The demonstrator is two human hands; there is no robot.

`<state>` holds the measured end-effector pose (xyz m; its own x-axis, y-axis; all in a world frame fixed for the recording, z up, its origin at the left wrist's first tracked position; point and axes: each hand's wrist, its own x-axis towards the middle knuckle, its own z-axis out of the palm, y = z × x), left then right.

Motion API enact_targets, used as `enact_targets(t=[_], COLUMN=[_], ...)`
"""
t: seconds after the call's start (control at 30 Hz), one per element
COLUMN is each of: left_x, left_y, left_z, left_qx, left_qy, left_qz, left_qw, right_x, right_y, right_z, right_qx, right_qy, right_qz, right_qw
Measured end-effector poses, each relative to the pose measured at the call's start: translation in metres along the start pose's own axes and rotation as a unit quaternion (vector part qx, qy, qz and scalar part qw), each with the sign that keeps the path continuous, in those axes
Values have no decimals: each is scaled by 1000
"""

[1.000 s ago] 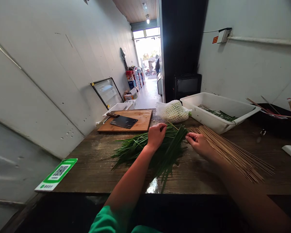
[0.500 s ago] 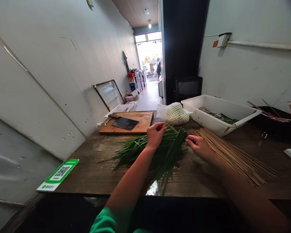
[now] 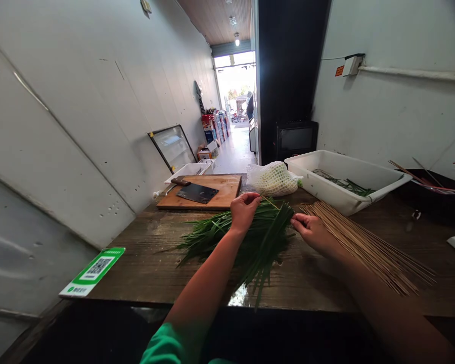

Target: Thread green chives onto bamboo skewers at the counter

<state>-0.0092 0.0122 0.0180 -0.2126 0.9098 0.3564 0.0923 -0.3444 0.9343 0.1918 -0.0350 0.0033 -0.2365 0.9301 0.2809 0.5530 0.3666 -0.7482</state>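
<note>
My left hand [image 3: 243,211] is closed in a pinch on one end of a thin bamboo skewer [image 3: 270,203]. The skewer slants down to the right into a hanging row of long green garlic chives [image 3: 271,237], whose leaves droop toward the table's front edge. At the right end of that row, my right hand [image 3: 311,230] has its thumb and fingers pressed together on the chives; its fingertips partly hide what they grip. Beneath and to the left lies a loose heap of more chives [image 3: 205,232]. A fan of bamboo skewers [image 3: 367,245] lies beside and under my right forearm.
A cleaver [image 3: 197,192] rests on a wooden cutting board [image 3: 227,194] at the back left. Behind the chives sits a white foam net [image 3: 275,179]. A white tub [image 3: 349,167] holds some green scraps. A green QR-code card [image 3: 93,273] lies at the front left of the table [image 3: 144,278].
Both hands keep nearly the same pinch and place. The whole view has shifted slightly; the hanging chives sway a little.
</note>
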Motion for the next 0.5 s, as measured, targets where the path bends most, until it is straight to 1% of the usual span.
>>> enact_targets(t=[0.23, 0.5], left_x=[-2, -2], left_y=[3, -1], left_z=[0, -1], left_qx=[25, 92], left_qy=[4, -2], left_qz=[4, 65], left_qw=[1000, 994], right_x=[0, 0], right_y=[-1, 3], right_z=[-1, 1], right_qx=[0, 4], right_qy=[-3, -8], right_qz=[0, 2], right_qw=[1000, 1000])
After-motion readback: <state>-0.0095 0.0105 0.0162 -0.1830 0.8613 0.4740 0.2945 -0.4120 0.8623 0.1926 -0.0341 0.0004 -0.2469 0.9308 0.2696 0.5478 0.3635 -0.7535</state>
